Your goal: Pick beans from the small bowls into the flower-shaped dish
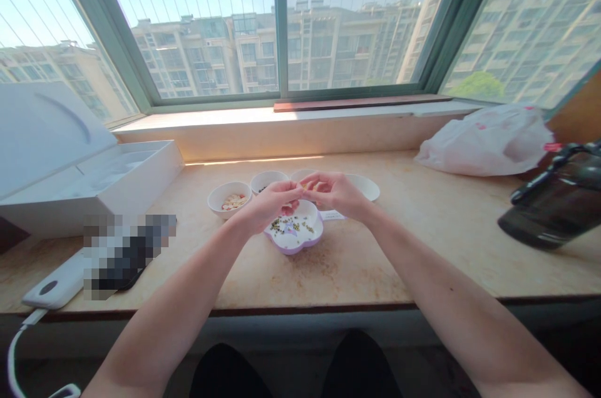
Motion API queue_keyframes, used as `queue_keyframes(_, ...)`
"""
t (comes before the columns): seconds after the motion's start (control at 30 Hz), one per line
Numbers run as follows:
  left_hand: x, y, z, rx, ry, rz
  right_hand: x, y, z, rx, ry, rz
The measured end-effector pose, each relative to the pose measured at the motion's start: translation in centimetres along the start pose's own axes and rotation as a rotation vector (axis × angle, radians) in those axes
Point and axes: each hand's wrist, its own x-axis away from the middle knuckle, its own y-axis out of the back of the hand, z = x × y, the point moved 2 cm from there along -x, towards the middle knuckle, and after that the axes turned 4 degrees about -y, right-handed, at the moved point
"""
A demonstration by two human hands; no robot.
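My left hand (pixel 267 203) and my right hand (pixel 334 193) meet fingertip to fingertip above a lilac-rimmed white dish (pixel 295 236) scattered with small dark green bits. Both hands are pinched shut on something small and pale that I cannot make out. Behind them stand a white bowl (pixel 228 199) with pale and reddish pieces, a second white bowl (pixel 267 181) partly hidden by my left hand, and a white plate (pixel 366 186) behind my right hand.
An open white box (pixel 94 182) sits at the left of the stone sill, with a white power bank (pixel 54 285) and cable near the front edge. A white plastic bag (pixel 488 141) and a dark bottle (pixel 554 204) lie at the right.
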Motion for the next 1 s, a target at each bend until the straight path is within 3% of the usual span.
queue_keyframes(0.3, 0.0, 0.3, -0.1, 0.286, 0.102, 0.028, 0.3, -0.6, 0.8, -0.057, 0.031, -0.054)
queue_keyframes(0.6, -0.3, 0.2, 0.4, 0.268, 0.089, 0.012, 0.2, -0.7, 0.4, 0.060, 0.098, -0.142)
queue_keyframes(0.7, -0.3, 0.3, 0.4, 0.095, 0.037, -0.017, 0.1, -0.3, 0.2, 0.128, 0.101, -0.182)
queue_keyframes(0.8, -0.2, 0.7, 0.1, -0.306, -0.013, -0.018, -0.2, 0.8, -0.3, 0.195, 0.079, -0.273)
queue_keyframes(0.9, -0.1, 1.0, -0.1, -0.687, -0.042, 0.164, -0.6, 2.5, -0.9, 0.307, 0.040, -0.379)
queue_keyframes(1.0, 0.1, 1.1, 0.2, -0.879, -0.040, 0.339, -0.8, 4.2, -1.4, 0.493, -0.042, -0.437)
